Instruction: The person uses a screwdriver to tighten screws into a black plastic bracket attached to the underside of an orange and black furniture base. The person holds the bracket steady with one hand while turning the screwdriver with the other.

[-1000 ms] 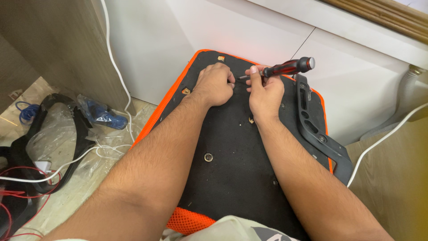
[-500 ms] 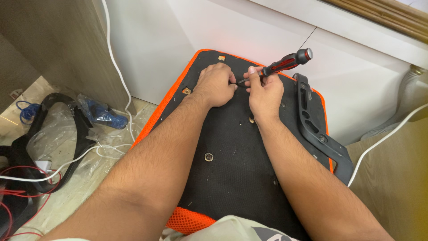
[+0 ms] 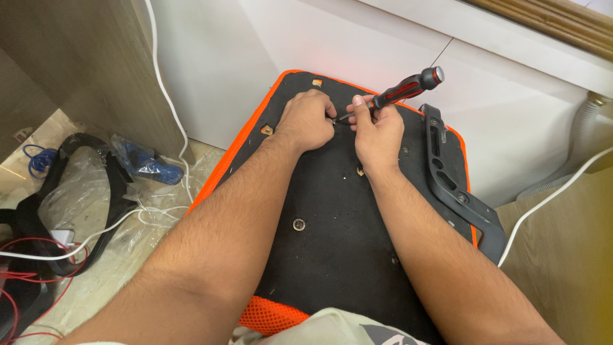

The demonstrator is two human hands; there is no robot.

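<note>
Hands meet near the far edge of an upturned chair seat (image 3: 332, 243), whose underside is a flat panel of rough black fabric edged in bright orange mesh. The right hand (image 3: 378, 135) grips the shaft end of a screwdriver (image 3: 399, 92) with a ribbed black-and-red handle capped by a small grey end; the tool slants up to the right, its metal tip pointing at the gap between the two hands. The left hand (image 3: 306, 120) is curled into a loose fist, knuckles up, fingertips pinched at the screwdriver's tip; whatever it pinches is too small to tell. Round metal inserts dot the black panel, one (image 3: 298, 224) near its middle between the forearms. A moulded black plastic armrest bracket (image 3: 454, 182), long and slotted, lies along the seat's right side. The seat leans against a smooth white wall panel (image 3: 383, 45).

On the tiled floor at left, crumpled clear plastic wrapping (image 3: 96, 211) covers a curved black plastic part (image 3: 70, 147). A clear bag holding something blue (image 3: 150, 165) lies beside it, close to a white cable (image 3: 165, 96) running down the wall. Red wires (image 3: 19, 281) loop at the lower left corner. A second white cable (image 3: 549, 198) crosses a wood-grain panel at right.
</note>
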